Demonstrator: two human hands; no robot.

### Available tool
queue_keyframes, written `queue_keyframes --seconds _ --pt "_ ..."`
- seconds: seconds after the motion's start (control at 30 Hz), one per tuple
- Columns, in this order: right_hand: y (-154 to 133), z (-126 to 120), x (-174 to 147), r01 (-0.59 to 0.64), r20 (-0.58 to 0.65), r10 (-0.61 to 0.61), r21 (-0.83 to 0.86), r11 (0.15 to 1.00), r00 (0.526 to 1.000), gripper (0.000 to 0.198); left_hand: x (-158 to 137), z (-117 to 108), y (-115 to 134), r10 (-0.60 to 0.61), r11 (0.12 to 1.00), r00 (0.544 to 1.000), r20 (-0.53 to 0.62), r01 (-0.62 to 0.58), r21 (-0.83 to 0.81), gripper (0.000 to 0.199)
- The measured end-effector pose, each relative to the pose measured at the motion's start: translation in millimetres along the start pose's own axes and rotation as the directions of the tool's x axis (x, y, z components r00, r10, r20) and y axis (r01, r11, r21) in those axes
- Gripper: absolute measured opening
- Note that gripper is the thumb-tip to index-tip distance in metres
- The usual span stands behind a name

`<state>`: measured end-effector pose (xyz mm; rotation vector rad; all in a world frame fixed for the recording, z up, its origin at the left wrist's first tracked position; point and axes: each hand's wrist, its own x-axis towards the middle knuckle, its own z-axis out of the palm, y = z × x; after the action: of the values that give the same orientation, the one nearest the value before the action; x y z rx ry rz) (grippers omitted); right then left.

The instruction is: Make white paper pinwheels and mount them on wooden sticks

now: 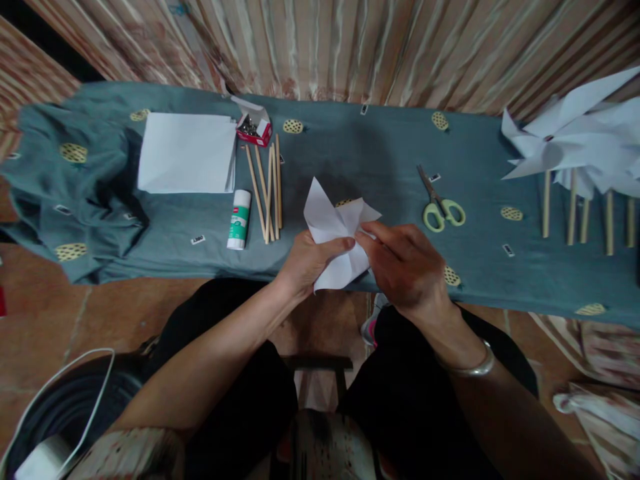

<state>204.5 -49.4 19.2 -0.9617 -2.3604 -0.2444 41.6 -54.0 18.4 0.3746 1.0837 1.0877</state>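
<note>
A white paper pinwheel [330, 223] with its corners folded toward the middle is held between my two hands, just above the table's front edge. My left hand [313, 260] grips its lower left, the thumb pressing near the centre. Closed around the paper's right side near the middle is my right hand [403, 260], its fingertips pinched together; whether a small pin is between them cannot be made out. Green-handled scissors [437, 200] lie partly open beyond my right hand. To the left, several wooden sticks [270, 193] lie beside a glue stick [239, 220].
A stack of white paper [187, 153] lies at the left, with a small red box [255, 125] of metal pins beside it. Finished paper pinwheels [565, 140] on sticks are piled at the far right. The blue-green cloth [395, 153] covers the narrow table; a curtain [350, 47] hangs behind.
</note>
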Motion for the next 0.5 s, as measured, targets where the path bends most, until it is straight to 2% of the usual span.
queue_keyframes --seconds 0.5 --pt "0.5 0.1 -3.4 -0.004 0.078 0.003 0.015 1.000 0.997 0.025 -0.3 -3.1 0.4 0.008 1.000 1.000 -0.008 -0.008 0.011 0.032"
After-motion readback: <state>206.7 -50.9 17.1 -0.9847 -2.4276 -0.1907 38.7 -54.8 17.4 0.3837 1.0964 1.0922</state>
